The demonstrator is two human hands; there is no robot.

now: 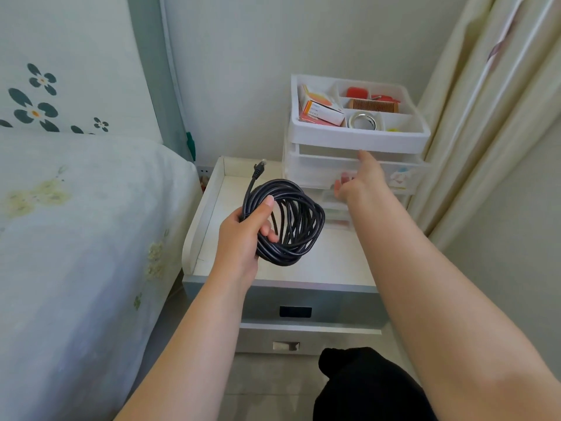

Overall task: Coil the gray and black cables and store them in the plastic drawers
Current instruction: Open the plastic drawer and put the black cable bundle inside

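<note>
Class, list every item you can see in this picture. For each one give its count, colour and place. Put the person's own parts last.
Cable: one, black, coiled, in left hand.
Plastic drawers: one unit, clear white, on nightstand.
Box: one, orange-white, top tray.
Comb: one, brown, top tray.
Tape roll: one, silver, top tray.
Nightstand: one, white-grey, beside bed.
Bed: one, floral white, left.
Curtain: one, cream, right.
Left hand: grip on cable.
Right hand: reaching at drawers.

Plastic drawers point(355, 165) stand on nightstand point(273, 268), right of bed point(76, 238).
</note>
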